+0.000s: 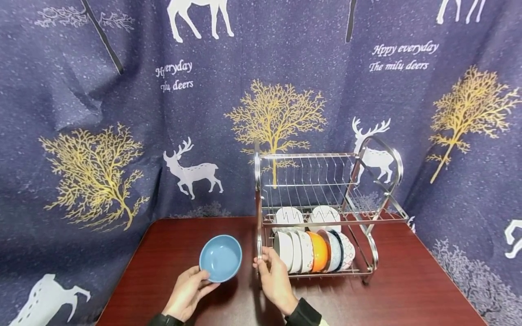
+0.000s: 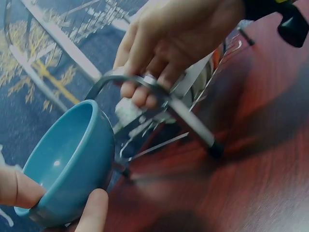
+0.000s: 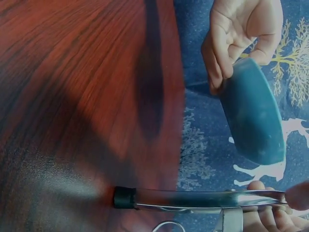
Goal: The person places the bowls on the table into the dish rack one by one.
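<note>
My left hand (image 1: 188, 292) pinches a blue bowl (image 1: 221, 257) by its rim, thumb inside and fingers beneath. The bowl is tilted in the air above the table, left of a metal two-tier dish rack (image 1: 335, 223). In the right wrist view its rounded outside (image 3: 253, 116) hangs clear of the table. My right hand (image 1: 276, 280) grips the rack's left side post, low down. From the left wrist view, the fingers of that hand (image 2: 181, 38) are seen curled round the metal tube. The post's dark foot (image 3: 124, 197) appears in the right wrist view.
On the rack's lower tier, several bowls stand on edge in a row, including an orange bowl (image 1: 319, 254). Behind them are two white bowls (image 1: 325, 216). The upper wire tier holds no dishes. A red-brown table (image 1: 163, 244) meets a blue patterned cloth (image 1: 195, 117) behind.
</note>
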Action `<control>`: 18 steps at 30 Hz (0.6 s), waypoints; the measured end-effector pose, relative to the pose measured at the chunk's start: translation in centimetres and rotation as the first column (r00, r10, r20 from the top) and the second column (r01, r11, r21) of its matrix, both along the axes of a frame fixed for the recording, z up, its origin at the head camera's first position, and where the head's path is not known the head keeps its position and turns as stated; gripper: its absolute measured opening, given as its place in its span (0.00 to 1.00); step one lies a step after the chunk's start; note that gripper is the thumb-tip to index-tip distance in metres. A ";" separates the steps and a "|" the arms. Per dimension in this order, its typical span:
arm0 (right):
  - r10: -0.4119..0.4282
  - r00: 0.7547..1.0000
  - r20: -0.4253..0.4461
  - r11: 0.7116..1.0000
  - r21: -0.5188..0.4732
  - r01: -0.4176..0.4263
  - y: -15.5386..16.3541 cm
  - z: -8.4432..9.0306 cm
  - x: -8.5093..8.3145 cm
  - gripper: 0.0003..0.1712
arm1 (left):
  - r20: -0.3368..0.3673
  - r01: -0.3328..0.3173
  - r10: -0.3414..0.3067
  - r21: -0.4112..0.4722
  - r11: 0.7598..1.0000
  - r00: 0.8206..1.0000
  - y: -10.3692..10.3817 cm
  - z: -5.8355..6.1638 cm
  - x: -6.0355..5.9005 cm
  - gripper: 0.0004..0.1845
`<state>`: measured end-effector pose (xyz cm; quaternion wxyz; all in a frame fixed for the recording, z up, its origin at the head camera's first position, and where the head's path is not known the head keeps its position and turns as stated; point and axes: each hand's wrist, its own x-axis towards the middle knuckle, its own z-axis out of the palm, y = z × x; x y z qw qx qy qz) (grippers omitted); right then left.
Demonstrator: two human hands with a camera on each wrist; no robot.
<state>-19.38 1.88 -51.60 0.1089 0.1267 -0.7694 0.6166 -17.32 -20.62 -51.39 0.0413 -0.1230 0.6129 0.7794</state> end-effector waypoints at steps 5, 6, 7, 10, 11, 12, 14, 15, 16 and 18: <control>-0.031 0.999 0.011 0.997 0.071 0.030 0.4 0.4 0.2 0.16 | -0.018 0.055 -0.055 -0.016 0.998 0.998 1.0 0.4 1.0 0.24; -0.041 0.999 0.010 0.995 0.097 0.040 0.5 0.4 0.2 0.17 | -0.023 0.060 -0.061 -0.017 0.998 0.998 1.3 0.5 1.1 0.25; -0.048 0.999 0.007 0.992 0.116 0.047 0.6 0.5 0.3 0.18 | -0.028 0.066 -0.066 -0.017 0.998 0.997 1.5 0.7 1.3 0.25; -0.044 0.999 -0.010 0.989 0.143 0.045 0.8 0.8 0.6 0.20 | -0.048 0.078 -0.079 -0.024 0.997 0.996 2.1 1.2 1.7 0.25; -0.030 0.999 -0.022 0.990 0.139 0.033 0.9 0.9 0.7 0.21 | -0.053 0.083 -0.084 -0.026 0.996 0.995 2.3 1.4 1.8 0.25; -0.011 0.999 -0.037 0.991 0.131 0.016 1.0 1.0 0.8 0.21 | -0.058 0.087 -0.089 -0.028 0.996 0.994 2.4 1.6 2.0 0.24; 0.028 0.998 -0.059 0.994 0.107 -0.022 1.1 1.2 1.0 0.20 | -0.064 0.110 -0.113 -0.044 0.993 0.992 2.8 2.0 2.1 0.24; 0.043 0.997 -0.068 0.994 0.099 -0.036 1.2 1.2 1.1 0.19 | -0.066 0.119 -0.122 -0.048 0.992 0.990 3.0 2.1 2.2 0.24; 0.059 0.995 -0.075 0.995 0.083 -0.053 1.3 1.4 1.2 0.19 | -0.067 0.126 -0.130 -0.051 0.991 0.989 3.1 2.3 2.3 0.24; 0.089 0.993 -0.075 0.996 0.037 -0.087 1.5 1.7 1.4 0.18 | -0.071 0.139 -0.143 -0.053 0.989 0.987 3.4 2.6 2.3 0.24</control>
